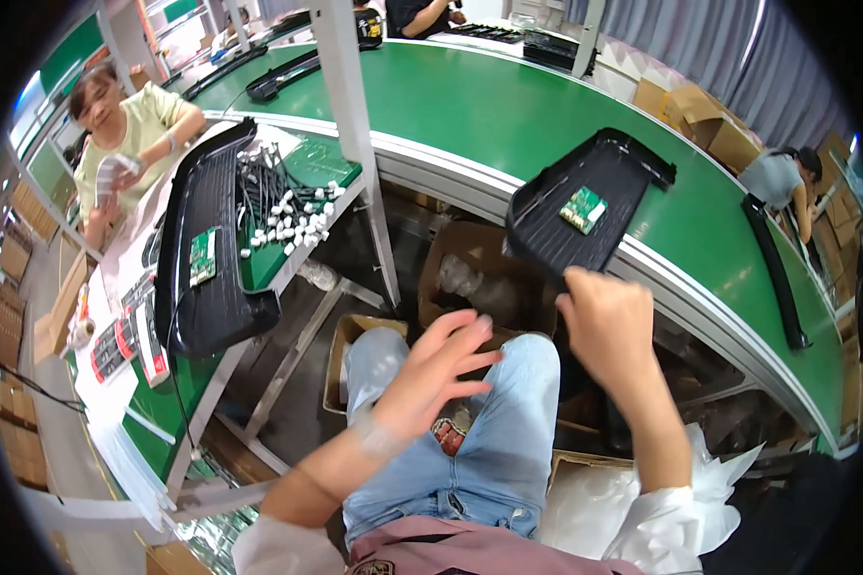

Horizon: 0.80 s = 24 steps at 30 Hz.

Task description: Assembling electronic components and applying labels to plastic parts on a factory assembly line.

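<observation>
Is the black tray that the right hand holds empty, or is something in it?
Not empty: the tray, gripped by the right hand, holds one small green circuit board.

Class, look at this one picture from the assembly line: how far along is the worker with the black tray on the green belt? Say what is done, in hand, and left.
Done: a small green circuit board already lies in the black tray on the green belt.
In hand: the right hand grips the tray's near edge; the left hand hovers open above the lap, holding nothing.
Left: a second black tray with its own board waits on the side table, untouched.
</observation>
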Tool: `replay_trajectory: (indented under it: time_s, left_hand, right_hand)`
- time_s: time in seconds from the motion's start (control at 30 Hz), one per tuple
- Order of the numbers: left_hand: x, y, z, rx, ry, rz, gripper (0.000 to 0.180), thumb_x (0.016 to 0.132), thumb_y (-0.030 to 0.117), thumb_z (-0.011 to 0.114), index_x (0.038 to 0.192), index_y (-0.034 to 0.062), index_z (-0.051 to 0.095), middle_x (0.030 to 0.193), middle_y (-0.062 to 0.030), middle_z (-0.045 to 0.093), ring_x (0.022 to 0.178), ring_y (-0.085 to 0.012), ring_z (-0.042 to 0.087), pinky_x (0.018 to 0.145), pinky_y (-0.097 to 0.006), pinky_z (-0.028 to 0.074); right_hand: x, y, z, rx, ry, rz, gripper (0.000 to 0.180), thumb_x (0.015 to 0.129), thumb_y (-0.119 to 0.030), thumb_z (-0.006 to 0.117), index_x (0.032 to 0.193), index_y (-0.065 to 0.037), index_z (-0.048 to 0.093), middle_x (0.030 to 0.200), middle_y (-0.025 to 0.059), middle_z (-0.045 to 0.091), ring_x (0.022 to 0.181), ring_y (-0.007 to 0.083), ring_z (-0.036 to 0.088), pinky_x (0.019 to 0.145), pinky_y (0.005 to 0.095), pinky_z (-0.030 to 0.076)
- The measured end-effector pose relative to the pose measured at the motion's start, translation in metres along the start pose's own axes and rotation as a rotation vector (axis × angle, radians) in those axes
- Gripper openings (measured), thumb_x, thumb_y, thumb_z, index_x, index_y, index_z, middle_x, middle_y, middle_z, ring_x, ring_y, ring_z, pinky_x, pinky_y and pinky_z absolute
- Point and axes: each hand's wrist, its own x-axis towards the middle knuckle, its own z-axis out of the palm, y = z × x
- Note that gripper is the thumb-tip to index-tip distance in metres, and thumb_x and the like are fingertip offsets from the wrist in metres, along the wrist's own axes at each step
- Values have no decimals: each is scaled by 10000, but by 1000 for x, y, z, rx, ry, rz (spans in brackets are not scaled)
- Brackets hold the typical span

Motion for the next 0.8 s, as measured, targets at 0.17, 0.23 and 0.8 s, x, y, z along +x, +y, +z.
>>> replay_trajectory:
  time_s: [0.17, 0.23, 0.8]
  left_hand:
    - [43, -19, 11, -285, 58, 301, 484, 814, 147, 655, 1265, 28, 523, 1047, -52, 631, 975, -163, 618, 789, -284, 511]
    - [31, -30, -2, -369, 188, 380, 471, 711, 35, 556, 1180, 11, 586, 1026, -51, 644, 893, -150, 609, 782, -276, 509]
    - [-104, -162, -291, -87, 580, 18, 431, 665, 161, 608, 1061, -10, 629, 878, -77, 631, 834, -199, 604, 780, -308, 498]
  right_hand:
    - [-47, -86, -21, 101, -87, -96, 230, 760, -103, 725, 948, -27, 616, 651, 64, 571, 532, 242, 583, 464, 363, 419]
    - [-49, -86, -40, 342, -142, -154, 326, 737, -122, 755, 1025, -10, 654, 669, 54, 600, 507, 215, 581, 450, 322, 428]
    - [141, -138, 100, 726, -214, -190, 165, 851, -97, 658, 947, 35, 680, 690, 134, 645, 527, 179, 625, 548, 325, 491]
